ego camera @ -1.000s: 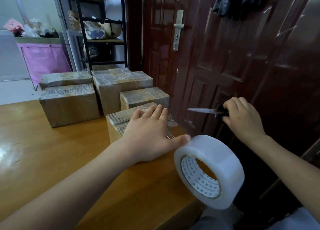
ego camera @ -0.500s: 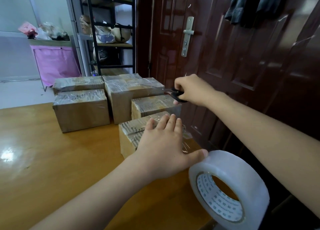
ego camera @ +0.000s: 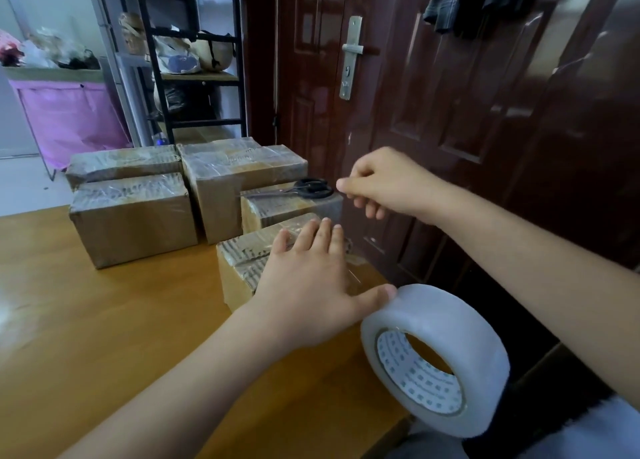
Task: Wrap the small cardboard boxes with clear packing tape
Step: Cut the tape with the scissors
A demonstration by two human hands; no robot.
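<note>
My left hand (ego camera: pixel 304 296) lies flat with straight fingers on the small cardboard box (ego camera: pixel 240 263) near the table's right edge. Its thumb touches the clear packing tape roll (ego camera: pixel 446 323), which sits off that edge; a wrinkled strip of tape runs from the box toward it. Black-handled scissors (ego camera: pixel 308 187) lie on top of the small taped box (ego camera: pixel 277 211) just behind. My right hand (ego camera: pixel 388 185) hovers right of the scissors' handles, fingers loosely curled, holding nothing.
Three larger tape-wrapped boxes (ego camera: pixel 131 219) stand grouped at the back of the wooden table (ego camera: pixel 104 337). A dark red door (ego camera: pixel 450 112) runs close along the right. A black shelf rack (ego camera: pixel 194 77) and a pink cloth bin (ego camera: pixel 69 119) stand behind.
My right hand carried the scissors from the right over to the small box behind, laid them on it and let go. My left hand stayed on the front box.
</note>
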